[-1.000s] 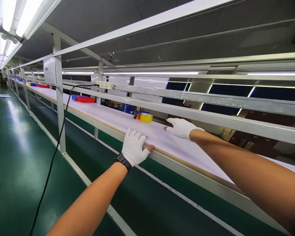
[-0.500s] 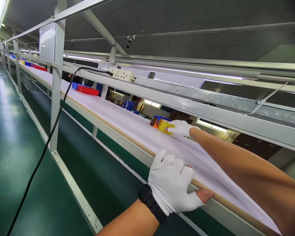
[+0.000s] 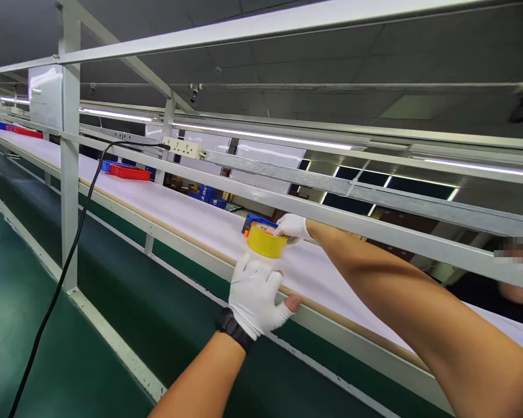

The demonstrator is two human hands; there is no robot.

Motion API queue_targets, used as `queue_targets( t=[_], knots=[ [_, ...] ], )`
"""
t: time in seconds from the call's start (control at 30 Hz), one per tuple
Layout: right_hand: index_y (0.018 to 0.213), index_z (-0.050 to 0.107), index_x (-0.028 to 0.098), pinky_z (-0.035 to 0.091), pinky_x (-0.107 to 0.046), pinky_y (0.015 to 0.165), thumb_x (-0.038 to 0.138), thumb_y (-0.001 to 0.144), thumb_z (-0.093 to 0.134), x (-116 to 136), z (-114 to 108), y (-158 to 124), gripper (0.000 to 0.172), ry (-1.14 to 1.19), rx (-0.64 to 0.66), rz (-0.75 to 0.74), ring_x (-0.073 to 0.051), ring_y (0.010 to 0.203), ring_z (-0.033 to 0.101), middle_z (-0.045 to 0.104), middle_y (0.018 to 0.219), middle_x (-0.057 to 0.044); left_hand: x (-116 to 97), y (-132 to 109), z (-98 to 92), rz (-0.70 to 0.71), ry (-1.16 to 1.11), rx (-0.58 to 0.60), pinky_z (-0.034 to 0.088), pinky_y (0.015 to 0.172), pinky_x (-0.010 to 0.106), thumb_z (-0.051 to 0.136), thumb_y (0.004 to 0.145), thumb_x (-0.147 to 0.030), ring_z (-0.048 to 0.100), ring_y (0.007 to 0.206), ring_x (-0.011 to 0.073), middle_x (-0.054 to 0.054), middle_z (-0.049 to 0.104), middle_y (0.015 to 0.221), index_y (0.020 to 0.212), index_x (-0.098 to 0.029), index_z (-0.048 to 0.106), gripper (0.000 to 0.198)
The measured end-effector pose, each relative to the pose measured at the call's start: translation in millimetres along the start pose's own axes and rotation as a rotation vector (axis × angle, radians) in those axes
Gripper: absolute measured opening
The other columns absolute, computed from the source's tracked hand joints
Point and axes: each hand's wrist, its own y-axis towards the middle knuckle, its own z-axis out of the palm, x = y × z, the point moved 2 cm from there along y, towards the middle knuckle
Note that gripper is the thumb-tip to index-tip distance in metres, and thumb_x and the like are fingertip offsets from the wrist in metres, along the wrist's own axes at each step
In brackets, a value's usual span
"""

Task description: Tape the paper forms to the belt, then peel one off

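Currently the right hand [image 3: 291, 227], in a white glove, is closed around the handle end of a tape dispenser [image 3: 264, 237], so its grip is clamped on the tool. The dispenser carries a yellow tape roll [image 3: 267, 241] on an orange-and-blue body and is held just above the white sheet [image 3: 192, 217] that covers the long tabletop [image 3: 331, 325]. The roll faces the near edge, which puts the tape in line with the sheet's border.

The left hand [image 3: 257, 296], also gloved and worn with a black wristwatch [image 3: 232, 328], lies on the near edge of the tabletop directly below the roll. Its fingers rest on the sheet and its bare thumb hooks under the wooden edge strip; this grip appears to pin the sheet flat against the edge. Whether the fingertips touch the roll cannot be told.

Farther along the tabletop stand a red tray [image 3: 128, 172] and a blue one beside it. A power strip [image 3: 183, 148] is fixed to the grey rail [image 3: 375, 200] above, with a black cable [image 3: 76, 232] hanging to the green floor [image 3: 21, 313].
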Motion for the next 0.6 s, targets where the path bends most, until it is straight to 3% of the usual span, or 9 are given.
queue_targets(
  t=[0.13,0.23,0.3,0.37,0.43,0.53,0.6],
  knots=[
    [0.099,0.054,0.002,0.046,-0.024,0.049,0.018,0.084,0.055,-34.3,-14.1,-66.0,0.022,0.127,0.034,0.105,-0.014,0.053,0.055,0.057,0.069,-0.009,-1.2,2.3,-22.1,0.017,-0.01,0.106,0.029,0.112,0.044,0.054,0.086,-0.045,0.05,0.113,0.0185,0.001,0.06,0.108,0.1,-0.018,0.058,0.031],
    [0.096,0.058,0.003,0.042,-0.02,0.046,0.021,0.081,0.057,-77.9,-29.5,-135.8,0.023,0.249,0.055,0.162,-0.012,0.055,0.054,0.056,0.07,-0.008,-33.0,-12.6,-49.4,-0.093,-0.104,0.033,0.04,0.106,0.037,0.055,0.088,-0.032,0.05,0.117,0.0161,0.002,0.058,0.115,0.111,-0.019,0.055,0.026],
    [0.097,0.06,0.005,0.042,-0.02,0.047,0.022,0.075,0.06,-111.0,-36.5,-191.3,0.028,0.384,0.069,0.137,-0.013,0.06,0.056,0.058,0.074,-0.008,-73.4,-34.7,-65.4,-0.273,-0.22,0.036,0.044,0.099,0.029,0.054,0.09,-0.028,0.053,0.113,0.0116,0.0,0.058,0.115,0.114,-0.023,0.055,0.025],
    [0.106,0.06,0.008,0.043,-0.021,0.051,0.028,0.071,0.063,-145.6,-37.1,-250.9,0.04,0.538,0.071,0.066,-0.016,0.066,0.058,0.06,0.081,-0.009,-125.0,-65.2,-73.8,-0.543,-0.435,0.249,0.047,0.09,0.022,0.05,0.093,-0.037,0.057,0.106,0.0092,-0.003,0.06,0.114,0.114,-0.027,0.057,0.024],
    [0.107,0.058,0.01,0.046,-0.023,0.057,0.03,0.067,0.063,-183.6,-26.3,-310.7,0.045,0.684,0.052,0.047,-0.017,0.071,0.058,0.061,0.086,-0.008,-183.9,-101.5,-77.6,-0.818,-0.735,0.535,0.046,0.092,0.026,0.049,0.089,-0.059,0.057,0.11,0.0139,0.001,0.057,0.123,0.12,-0.026,0.053,0.046],
    [0.089,0.053,0.009,0.043,-0.02,0.06,0.024,0.061,0.058,-250.9,21.8,-397.8,0.031,0.82,0.014,0.189,-0.011,0.068,0.052,0.055,0.079,-0.004,-273.6,-159.9,-82.0,-1.159,-1.197,0.814,0.043,0.1,0.035,0.048,0.068,-0.086,0.054,0.115,0.0242,0.015,0.041,0.14,0.13,-0.016,0.039,0.094],
    [0.082,0.047,0.01,0.034,-0.018,0.052,0.024,0.06,0.054,-301.6,75.5,-454.5,0.026,0.863,0.012,0.407,-0.007,0.058,0.043,0.047,0.068,0.0,-328.5,-200.3,-83.3,-1.357,-1.355,0.987,0.046,0.095,0.033,0.047,0.066,-0.089,0.057,0.109,0.023,0.021,0.036,0.142,0.132,-0.014,0.033,0.101]
  ],
)
